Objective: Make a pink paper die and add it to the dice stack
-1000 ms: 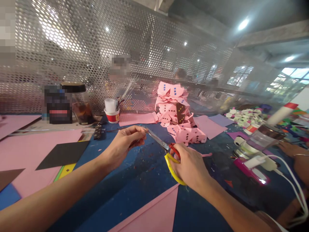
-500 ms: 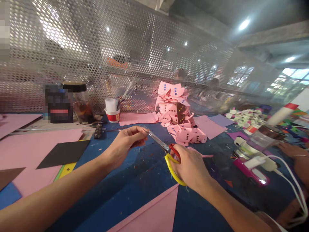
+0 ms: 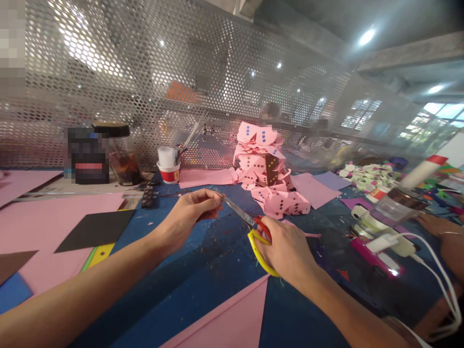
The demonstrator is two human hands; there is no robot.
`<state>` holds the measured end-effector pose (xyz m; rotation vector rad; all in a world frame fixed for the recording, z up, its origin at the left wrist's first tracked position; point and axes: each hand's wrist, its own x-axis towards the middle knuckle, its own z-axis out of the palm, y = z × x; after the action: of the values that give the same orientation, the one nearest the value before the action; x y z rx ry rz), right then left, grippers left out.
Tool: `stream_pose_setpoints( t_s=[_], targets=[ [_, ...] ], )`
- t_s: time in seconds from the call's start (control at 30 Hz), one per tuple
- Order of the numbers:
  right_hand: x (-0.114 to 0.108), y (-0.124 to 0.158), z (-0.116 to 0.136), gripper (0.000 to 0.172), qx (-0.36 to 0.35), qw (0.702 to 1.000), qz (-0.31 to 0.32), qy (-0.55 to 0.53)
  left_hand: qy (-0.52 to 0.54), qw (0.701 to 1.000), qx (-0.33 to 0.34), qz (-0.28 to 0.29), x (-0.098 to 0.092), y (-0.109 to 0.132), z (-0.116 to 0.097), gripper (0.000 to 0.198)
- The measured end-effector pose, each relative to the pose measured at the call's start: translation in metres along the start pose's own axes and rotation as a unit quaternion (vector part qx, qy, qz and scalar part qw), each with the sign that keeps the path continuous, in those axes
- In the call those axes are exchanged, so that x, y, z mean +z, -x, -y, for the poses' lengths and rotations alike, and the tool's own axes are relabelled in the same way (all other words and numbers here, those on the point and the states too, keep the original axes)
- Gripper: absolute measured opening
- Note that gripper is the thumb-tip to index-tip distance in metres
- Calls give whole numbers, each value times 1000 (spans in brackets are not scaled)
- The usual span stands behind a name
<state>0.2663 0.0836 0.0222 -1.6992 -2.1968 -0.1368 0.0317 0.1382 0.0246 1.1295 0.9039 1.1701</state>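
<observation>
My right hand (image 3: pixel 290 246) grips a pair of scissors (image 3: pixel 239 212) by the yellow and red handles. The blades look closed and point up and left. My left hand (image 3: pixel 197 210) is closed in a pinch right at the tips of the blades. Whatever its fingers hold is too small or hidden to name. Below both hands, a folded pink sheet (image 3: pixel 235 314) lies on the blue table top (image 3: pixel 145 290). Past the scissors stands a pile of folded pink paper pieces (image 3: pixel 253 166) with small blue, brown and black squares on them.
On the left lie pink sheets (image 3: pixel 47 217) and a black sheet (image 3: pixel 96 229). A red-and-white paper cup (image 3: pixel 168 173) and a lidded jar (image 3: pixel 125 162) stand before the perforated metal screen (image 3: pixel 203 72). To the right are a pink device with a white cable (image 3: pixel 380 258) and another person's hand (image 3: pixel 431 224).
My hands and the scissors stay almost exactly in place. Behind the screen, an orange shape has shifted slightly.
</observation>
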Motion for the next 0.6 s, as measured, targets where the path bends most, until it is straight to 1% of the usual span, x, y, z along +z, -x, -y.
stream_pose_setpoints(
  t_s=[0.6],
  targets=[
    [0,0,-1,12,-3,1000,3,23,-7,1000,-4,-10,2,1,-1,20]
  ],
)
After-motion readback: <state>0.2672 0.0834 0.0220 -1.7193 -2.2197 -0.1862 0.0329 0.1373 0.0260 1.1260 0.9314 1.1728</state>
